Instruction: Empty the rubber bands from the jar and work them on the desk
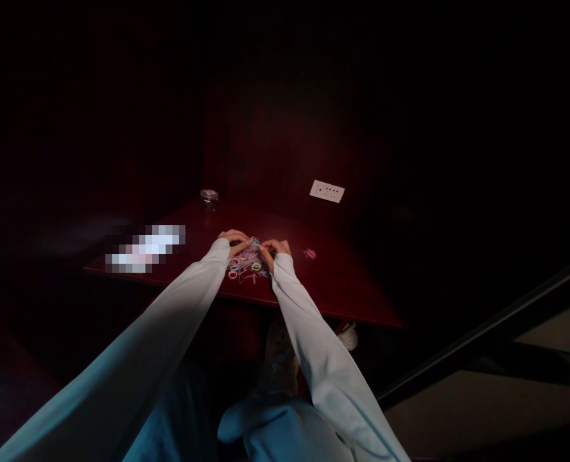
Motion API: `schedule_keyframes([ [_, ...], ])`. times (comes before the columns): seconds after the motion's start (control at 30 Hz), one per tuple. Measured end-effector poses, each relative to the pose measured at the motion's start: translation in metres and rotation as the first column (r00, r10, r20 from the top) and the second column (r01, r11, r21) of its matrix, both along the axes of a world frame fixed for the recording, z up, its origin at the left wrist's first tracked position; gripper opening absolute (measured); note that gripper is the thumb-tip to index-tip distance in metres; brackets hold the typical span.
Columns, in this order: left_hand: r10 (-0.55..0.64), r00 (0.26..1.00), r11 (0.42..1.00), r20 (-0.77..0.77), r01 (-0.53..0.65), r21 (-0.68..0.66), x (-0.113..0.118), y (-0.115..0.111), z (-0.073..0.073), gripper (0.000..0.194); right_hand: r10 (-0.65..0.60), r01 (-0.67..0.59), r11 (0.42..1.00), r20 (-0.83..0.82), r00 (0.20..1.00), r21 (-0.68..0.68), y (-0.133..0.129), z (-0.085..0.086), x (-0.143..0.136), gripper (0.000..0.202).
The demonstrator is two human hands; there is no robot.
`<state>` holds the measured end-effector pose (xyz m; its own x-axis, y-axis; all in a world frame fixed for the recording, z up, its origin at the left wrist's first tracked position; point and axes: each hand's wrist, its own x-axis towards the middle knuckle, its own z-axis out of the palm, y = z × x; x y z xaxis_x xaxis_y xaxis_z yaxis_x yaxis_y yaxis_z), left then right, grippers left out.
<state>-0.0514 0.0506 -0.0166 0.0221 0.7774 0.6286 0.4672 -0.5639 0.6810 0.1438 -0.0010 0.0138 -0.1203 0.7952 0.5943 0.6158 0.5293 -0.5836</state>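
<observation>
A loose pile of small pastel hair ties (246,264), pink, lilac and green, lies near the front edge of the dark red table (352,292). At the pile's far end, my left hand (234,239) is closed, its fingertips pinching at a few light-coloured hair ties (255,242). From the other side my right hand (277,249) pinches at the same bunch, fingers closed. The dim light and small size hide which single bands are held. A separate little clump of pink hair ties (310,253) rests to the right of my right hand.
A clear lidded jar (208,197) stands at the table's back left. On the left side lies a bright pixelated object (145,249). A white socket plate (327,191) is on the wall behind. Below the table are a shoe (280,359) and my legs.
</observation>
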Motion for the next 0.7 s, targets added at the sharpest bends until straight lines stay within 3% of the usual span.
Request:
schedule_keyframes([
  [0.2, 0.003, 1.0, 1.0, -0.011, -0.003, -0.022, 0.001, 0.0, 0.0, 0.026, 0.005, -0.008, 1.0, 0.133, 0.991, 0.021, -0.001, 0.003, 0.0, 0.013],
  [0.37, -0.016, 1.0, 1.0, 0.002, 0.016, -0.019, 0.001, -0.002, 0.0, 0.026, 0.02, -0.022, 0.999, 0.085, 0.996, 0.032, 0.003, 0.0, -0.004, 0.017],
  [0.43, -0.007, 1.0, 1.0, 0.025, 0.008, -0.02, 0.001, -0.002, 0.0, 0.026, -0.047, 0.046, 0.999, 0.04, 0.998, 0.021, 0.007, 0.0, 0.001, 0.018],
  [0.5, 0.012, 0.999, 1.0, 0.049, -0.011, -0.02, 0.001, -0.001, -0.001, 0.027, -0.202, 0.202, 0.979, -0.015, 0.979, 0.003, 0.012, 0.001, 0.018, 0.019],
  [0.6, 0.024, 0.998, 1.0, 0.061, -0.023, -0.012, 0.001, 0.001, -0.003, 0.03, -0.511, 0.507, 0.859, -0.052, 0.858, -0.065, 0.013, 0.004, 0.063, 0.025],
  [0.7, 0.004, 0.999, 1.0, 0.047, -0.003, -0.008, 0.0, 0.003, -0.004, 0.033, -0.74, 0.73, 0.662, 0.009, 0.673, -0.17, 0.009, 0.006, 0.109, 0.028],
])
